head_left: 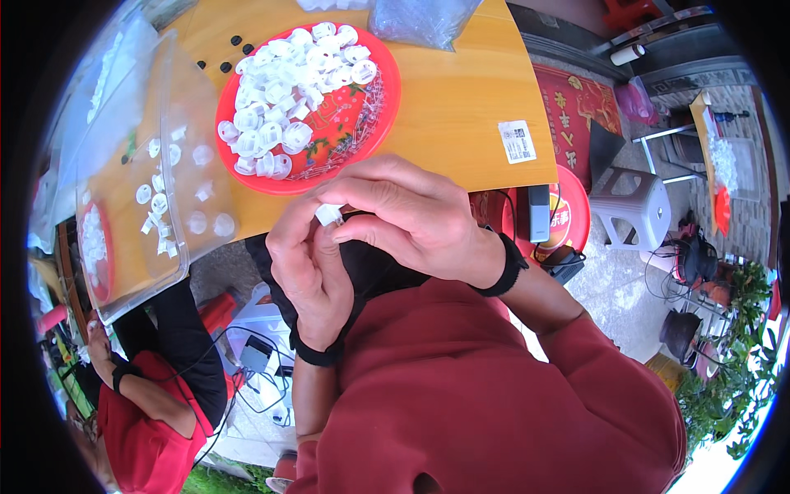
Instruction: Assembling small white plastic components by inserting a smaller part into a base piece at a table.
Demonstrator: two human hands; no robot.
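Note:
A small white plastic part (pixel 328 214) is pinched between the fingertips of both my hands, just off the table's front edge. My left hand (pixel 306 276) curls round it from below and the left. From the right, my right hand (pixel 411 216) reaches over with bent fingers and thumb against the part. Some of the fingertips and the part's lower side are hidden. Just beyond my hands lies a red round tray (pixel 387 78), heaped with white plastic parts (pixel 271 90) like caps or sockets. Thin clear and metallic pins (pixel 362 123) lie along the tray's right side.
On the left stands a clear plastic bin (pixel 177 267) with several white pieces. Small black round pieces (pixel 225 67) lie by the tray, and a clear bag (pixel 424 20) at the back. A label (pixel 517 142) sits on the wooden table (pixel 461 99). A co-worker's arm (pixel 156 403) is lower left; a stool (pixel 629 206) stands right.

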